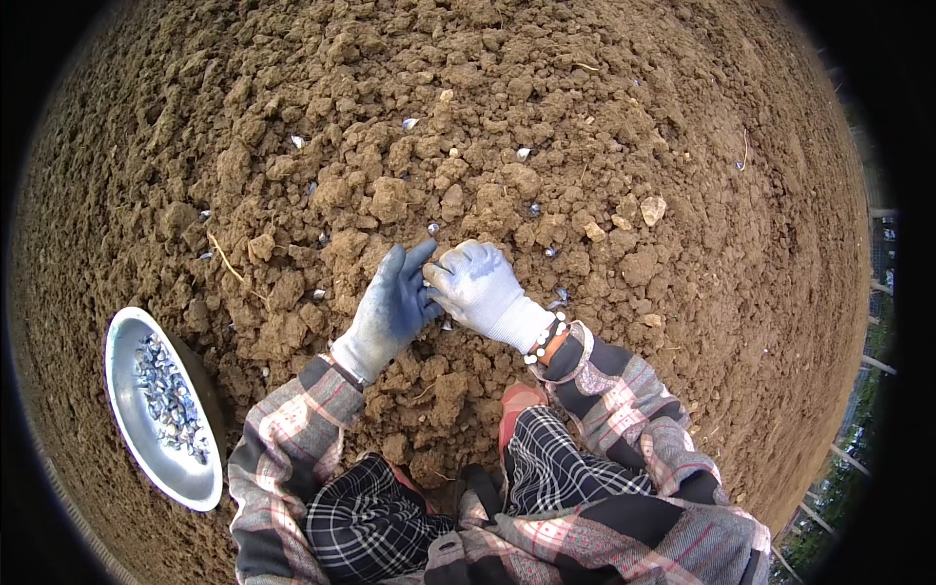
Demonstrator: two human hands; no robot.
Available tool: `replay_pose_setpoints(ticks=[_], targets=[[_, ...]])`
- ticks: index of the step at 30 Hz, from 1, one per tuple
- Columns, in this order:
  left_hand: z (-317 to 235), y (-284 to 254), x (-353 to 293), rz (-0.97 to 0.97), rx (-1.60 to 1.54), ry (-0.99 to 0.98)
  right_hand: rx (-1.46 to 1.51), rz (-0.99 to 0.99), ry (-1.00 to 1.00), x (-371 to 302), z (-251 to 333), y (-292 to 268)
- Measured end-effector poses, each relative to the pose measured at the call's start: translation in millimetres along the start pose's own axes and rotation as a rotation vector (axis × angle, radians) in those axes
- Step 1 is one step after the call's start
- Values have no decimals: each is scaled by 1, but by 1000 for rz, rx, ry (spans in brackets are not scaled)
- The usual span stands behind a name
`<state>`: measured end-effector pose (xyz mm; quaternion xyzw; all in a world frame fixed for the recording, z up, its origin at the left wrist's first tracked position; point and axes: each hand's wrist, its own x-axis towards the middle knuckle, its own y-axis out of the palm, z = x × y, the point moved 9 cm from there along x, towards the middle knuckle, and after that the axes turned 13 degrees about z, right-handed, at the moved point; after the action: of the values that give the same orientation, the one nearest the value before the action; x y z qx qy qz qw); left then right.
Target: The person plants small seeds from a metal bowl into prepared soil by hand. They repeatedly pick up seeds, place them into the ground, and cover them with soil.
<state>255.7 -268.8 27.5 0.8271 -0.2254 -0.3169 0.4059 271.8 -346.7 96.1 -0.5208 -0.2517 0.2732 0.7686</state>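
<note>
My left hand (388, 307), in a white glove with a blue-coated palm, is held over the soil with its fingers stretched out and slightly cupped. My right hand (478, 291), gloved the same way, has its fingers curled in and touches the left fingers. What lies inside the right fingers is hidden; a small pale spot shows between the hands. Around them, bluish-white pieces that look like garlic cloves sit in the soil: one clove (433, 228) just beyond the fingertips, another clove (524, 154) farther off, and a clove (319, 293) to the left.
At my left, a tilted metal basin (127, 375) holds many more bluish cloves (171, 400). Brown, clumpy soil (585, 97) spreads all round, with pale stones (652, 210) and dry stalks. My shoe (520, 402) stands on it close below my hands. Posts and greenery edge the far right.
</note>
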Motion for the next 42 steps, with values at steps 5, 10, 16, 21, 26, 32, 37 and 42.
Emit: replay_pose_setpoints(ticks=[5,10,16,21,26,32,37,42], targets=[[-87,-25,-63,-353,1039,372,255,-105,192,13,-77,-9],[-138,-142,-182,-1280,1780,440,56,-176,513,30,-234,-50],[-133,-172,-195,-1278,1756,479,-551,253,454,109,-266,-24],[-135,-180,-192,-1296,1742,496,-749,543,493,137,-282,14],[-134,-185,-198,-1262,1726,512,-842,898,243,157,-255,37],[-133,-194,-210,-1218,1694,521,-973,972,4,161,-258,61],[-135,-193,-208,-1242,1718,525,-915,882,179,163,-278,57],[-137,-181,-200,-1285,1704,529,-821,908,349,146,-294,46]])
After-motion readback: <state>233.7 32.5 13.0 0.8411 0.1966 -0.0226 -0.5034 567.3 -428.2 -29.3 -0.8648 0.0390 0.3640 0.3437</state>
